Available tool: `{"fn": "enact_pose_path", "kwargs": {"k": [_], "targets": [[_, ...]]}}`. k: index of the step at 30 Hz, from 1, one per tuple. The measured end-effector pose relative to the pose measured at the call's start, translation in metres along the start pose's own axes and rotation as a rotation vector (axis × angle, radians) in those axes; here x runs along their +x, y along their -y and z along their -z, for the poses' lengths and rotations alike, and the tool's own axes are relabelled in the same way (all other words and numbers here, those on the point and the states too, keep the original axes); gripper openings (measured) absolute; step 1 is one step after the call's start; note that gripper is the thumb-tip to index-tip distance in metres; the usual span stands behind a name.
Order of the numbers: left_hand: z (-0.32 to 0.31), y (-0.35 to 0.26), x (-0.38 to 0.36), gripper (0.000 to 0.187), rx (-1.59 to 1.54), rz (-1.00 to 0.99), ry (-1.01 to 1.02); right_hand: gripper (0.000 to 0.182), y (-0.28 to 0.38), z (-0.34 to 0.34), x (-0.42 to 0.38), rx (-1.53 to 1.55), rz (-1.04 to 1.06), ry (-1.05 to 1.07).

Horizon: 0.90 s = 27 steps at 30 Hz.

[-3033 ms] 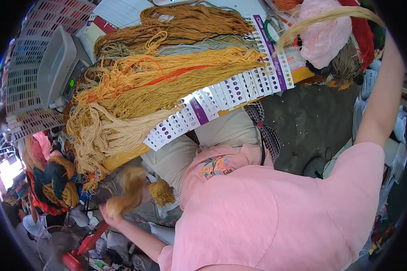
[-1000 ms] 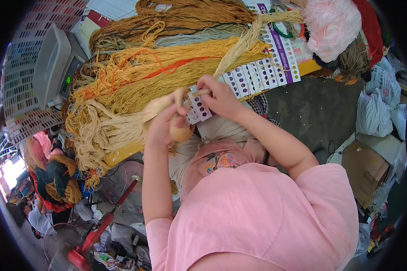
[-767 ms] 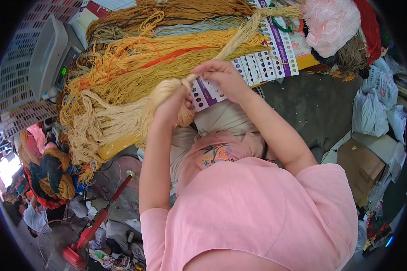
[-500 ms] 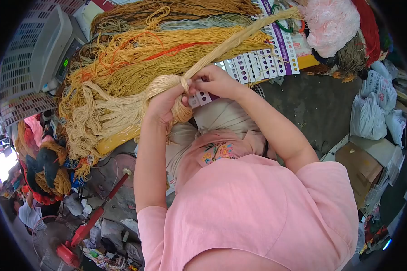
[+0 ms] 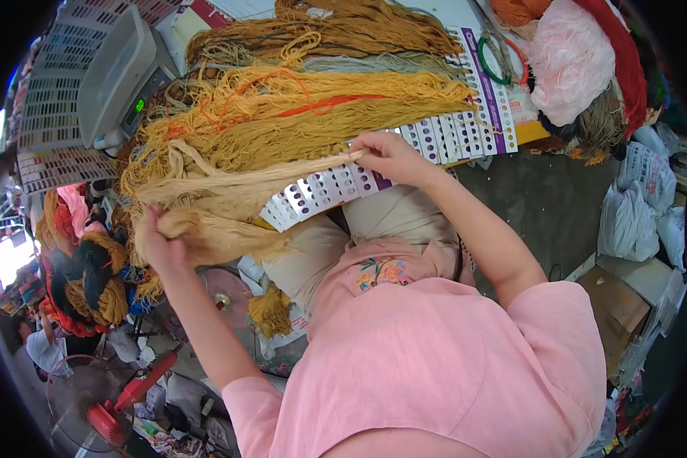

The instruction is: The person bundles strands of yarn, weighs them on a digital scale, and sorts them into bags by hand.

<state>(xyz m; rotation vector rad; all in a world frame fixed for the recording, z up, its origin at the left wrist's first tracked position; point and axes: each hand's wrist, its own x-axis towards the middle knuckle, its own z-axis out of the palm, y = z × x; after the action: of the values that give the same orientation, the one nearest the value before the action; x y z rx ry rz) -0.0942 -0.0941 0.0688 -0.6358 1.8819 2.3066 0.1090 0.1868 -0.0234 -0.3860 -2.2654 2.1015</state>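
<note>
scale (image 5: pixel 118 69): display digits too small to read for sure. basket (image 5: pixel 53 95) left of scale: outer side lost in the dark border. below scale, left hand (image 5: pixel 164 246): fingertips partly buried in the pale skein (image 5: pixel 237 182), grip unclear. right of scale, right hand (image 5: pixel 391 158): covers the skein's end. punched cards (image 5: pixel 324 188), same side: upper parts under yarn, fine print unreadable. brown yarn (image 5: pixel 359 27), up and right of scale: top cut by view edge. fan (image 5: pixel 91 404), well below scale: blades blurred.
</note>
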Motion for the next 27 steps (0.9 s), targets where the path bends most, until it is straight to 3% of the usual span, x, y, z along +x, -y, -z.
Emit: {"fn": "enact_pose_path", "kwargs": {"k": [2, 7, 9, 10, 12, 15, 16, 18, 20, 22, 24, 26, 27], "targets": [[-0.017, 0.023, -0.032, 0.023, 0.183, -0.1, 0.252, 0.012, 0.001, -0.003, 0.0, -0.106, 0.057, 0.008], [-0.084, 0.095, -0.117, 0.017, 0.7, -0.001, 0.843, 0.011, 0.005, -0.007, 0.0, -0.01, 0.152, -0.097], [-0.094, 0.129, -0.115, 0.015, 0.748, 0.05, 0.939, 0.012, 0.008, -0.002, -0.001, 0.188, -0.025, -0.17], [-0.094, 0.135, -0.11, 0.02, 0.802, 0.242, 0.814, 0.013, 0.004, -0.001, -0.001, 0.15, -0.036, -0.188], [-0.093, 0.135, -0.092, 0.021, 0.845, 0.245, 0.885, 0.012, 0.002, -0.005, -0.001, 0.074, -0.013, -0.231], [-0.079, 0.122, -0.071, 0.02, 0.84, 0.052, 0.932, 0.013, 0.014, -0.006, -0.006, -0.005, -0.122, -0.194], [-0.082, 0.1, -0.082, 0.017, 0.697, 0.265, 0.703, 0.02, 0.014, -0.009, -0.004, -0.141, -0.015, -0.222], [-0.056, 0.078, -0.059, 0.02, 0.702, 0.342, 0.625, 0.028, 0.002, -0.019, 0.0, -0.452, 0.281, -0.305], [-0.045, 0.038, -0.055, 0.028, 0.644, 0.458, 0.238, 0.034, 0.003, -0.023, -0.003, -0.563, 0.229, -0.335], [-0.006, 0.001, -0.027, 0.025, 0.362, 0.423, 0.391, 0.035, -0.003, -0.026, -0.002, -0.607, 0.194, -0.326], [0.024, -0.036, 0.001, 0.018, 0.311, 0.436, 0.606, 0.034, 0.0, -0.03, 0.0, -0.594, 0.18, -0.351], [-0.003, -0.054, -0.018, 0.016, 0.424, 0.16, 0.546, 0.034, 0.003, -0.033, 0.003, -0.589, 0.18, -0.368], [-0.007, -0.059, -0.005, 0.017, 0.344, 0.078, 0.408, 0.035, 0.003, -0.034, 0.005, -0.611, 0.181, -0.368]]}}
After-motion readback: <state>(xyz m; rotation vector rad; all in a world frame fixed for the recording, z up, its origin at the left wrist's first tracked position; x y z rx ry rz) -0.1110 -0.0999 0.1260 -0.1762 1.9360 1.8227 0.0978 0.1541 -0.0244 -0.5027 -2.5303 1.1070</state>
